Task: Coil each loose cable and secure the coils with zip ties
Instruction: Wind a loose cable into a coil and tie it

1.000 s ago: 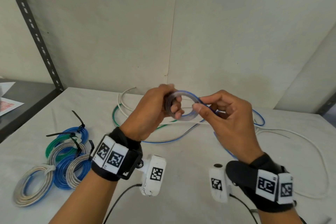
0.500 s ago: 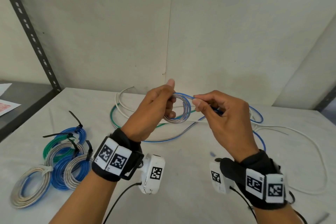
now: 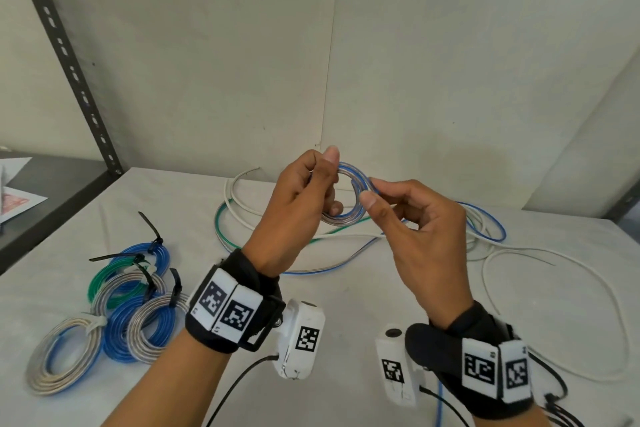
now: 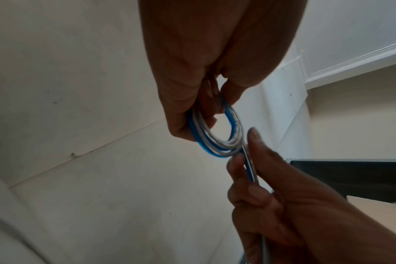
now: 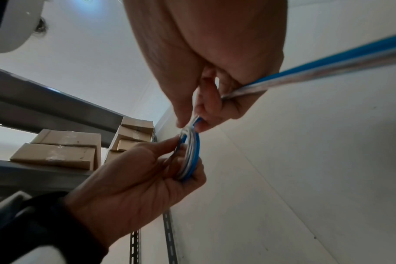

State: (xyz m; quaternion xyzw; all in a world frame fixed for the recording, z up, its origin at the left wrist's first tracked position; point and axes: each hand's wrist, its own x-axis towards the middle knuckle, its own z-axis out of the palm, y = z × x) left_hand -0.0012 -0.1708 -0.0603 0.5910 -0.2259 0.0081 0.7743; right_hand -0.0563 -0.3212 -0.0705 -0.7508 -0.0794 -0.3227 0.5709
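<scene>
Left hand [image 3: 304, 198] is pinching the small blue-silver coil [image 3: 349, 198] up above the tabletop [image 3: 346, 305], right hand [image 3: 412, 218] pinching the tail. Loosen either grip and I'm guessing it's springing open.

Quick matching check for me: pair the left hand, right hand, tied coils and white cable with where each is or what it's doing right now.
1 left hand
2 right hand
3 tied coils
4 white cable

a lies loose on the table's right
b holds the small coil
c lie at the table's left
d pinches the strand feeding the coil

Pairs: 1-b, 2-d, 3-c, 4-a
</scene>
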